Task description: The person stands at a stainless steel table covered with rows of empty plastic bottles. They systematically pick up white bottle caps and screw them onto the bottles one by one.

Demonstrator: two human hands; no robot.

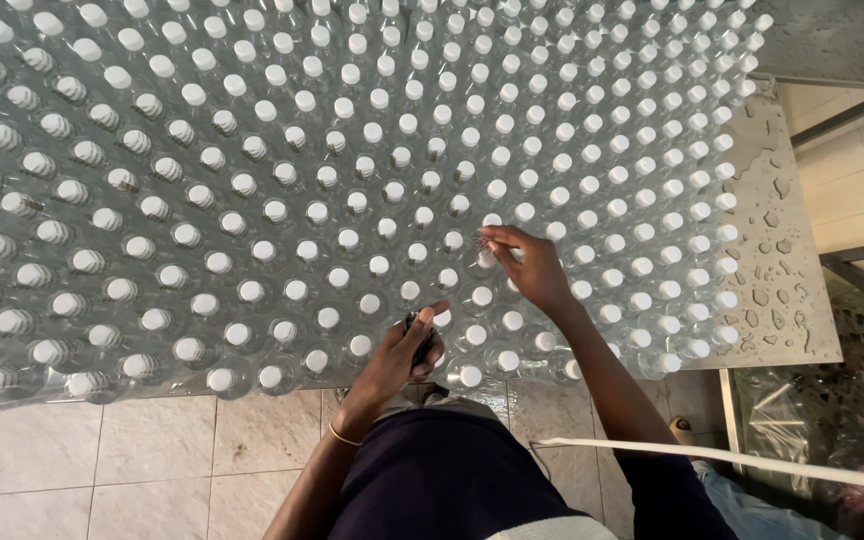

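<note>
Pinching one white cap (488,258) with my right hand (532,270) among packed clear bottles (252,200) on the wet table (782,300), my left hand (402,355) clasping a small dark tool (418,330) near the edge for reach.

Clear bottles (352,180) with white caps (481,296) spread ahead of both hands in slanting rows, making a regular dotted pattern of white on silvery grey. The left hand (397,360) closes around a small black object (420,340); a thin gold bangle (344,436) circles its wrist. Under the right hand's (530,270) fingers is one white cap. Beyond the right hand, the bare tabletop (777,290) is pale beige, speckled with clear water drops. Below the hands, the floor (102,460) is cream tile with darker grout lines. The person's garment (452,480) is dark navy with a white edge.
</note>
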